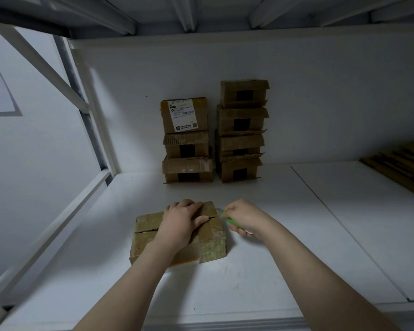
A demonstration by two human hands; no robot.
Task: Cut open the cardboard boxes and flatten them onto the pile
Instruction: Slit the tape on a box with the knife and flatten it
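Midway through the cutting step on one box, judging by the layout. Pressing down on the taped cardboard box [148,225] with the left grip [182,223], fingers spread flat across its top, nothing grasped. Sitting centre-low in the frame on the white shelf [273,271], with a dark slit along the top seam visible to the left of the palm and again by the thumb. Clenching a green-handled cutter [230,220] in the right grip [243,217], just beside the box's right edge. Pointing the blade tip toward the far right corner; touching the tape or just short of it, cannot tell.

Behind, against the back wall, two stacks of closed boxes: three at centre [187,139], four just to the right [242,130], all apparently uncut. At the far right edge of the frame, a low pile of flattened cardboard [402,163], well apart from the box in hand.

Next, probably: slitting the tape over the right end of the seam. Calls for a steady hold, with the pressing thumb kept clear of the blade's path, since it lies right on the seam. Then opening the flaps, collapsing the box and carrying it right to the pile.
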